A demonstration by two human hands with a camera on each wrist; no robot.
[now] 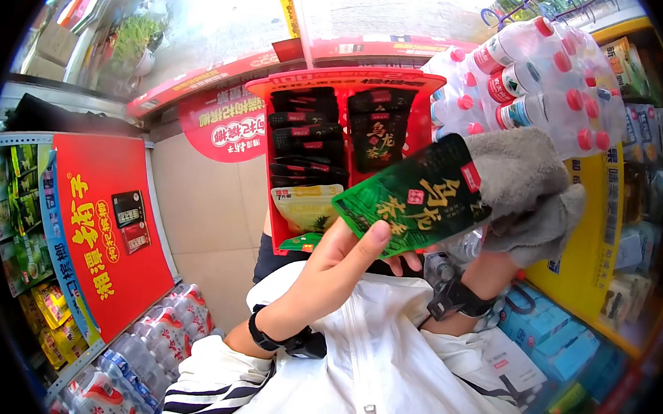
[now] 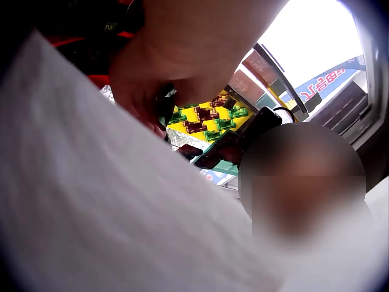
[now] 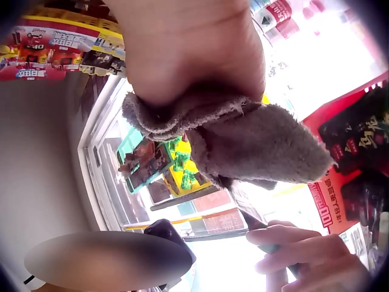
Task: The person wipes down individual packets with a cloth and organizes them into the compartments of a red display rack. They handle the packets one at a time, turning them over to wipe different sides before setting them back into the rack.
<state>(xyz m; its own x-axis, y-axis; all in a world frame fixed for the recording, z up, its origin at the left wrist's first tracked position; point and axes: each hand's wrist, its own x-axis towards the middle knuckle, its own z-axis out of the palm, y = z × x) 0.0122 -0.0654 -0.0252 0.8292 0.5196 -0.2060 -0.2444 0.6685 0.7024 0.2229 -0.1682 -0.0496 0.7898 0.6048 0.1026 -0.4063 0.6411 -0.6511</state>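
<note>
My left hand [image 1: 343, 262] pinches a green packet [image 1: 417, 194] with dark panels and large Chinese lettering, thumb on its front face. The packet is tilted, in front of a red display box [image 1: 259, 86] holding rows of dark packets [image 1: 309, 136]. My right hand [image 3: 194, 55] holds a grey fluffy cloth [image 1: 518, 174], which hides its fingers and bunches around them. One end of the cloth overlaps the packet's upper right corner in the head view. A yellowish packet [image 1: 308, 205] lies at the front of the red box.
Shrink-wrapped water bottles [image 1: 525, 82] are stacked at the right, beside a yellow shelf unit [image 1: 583, 240]. At the left stands a red sign board [image 1: 111, 222], with more bottle packs [image 1: 133, 355] below it. A glass window [image 1: 222, 15] runs along the front.
</note>
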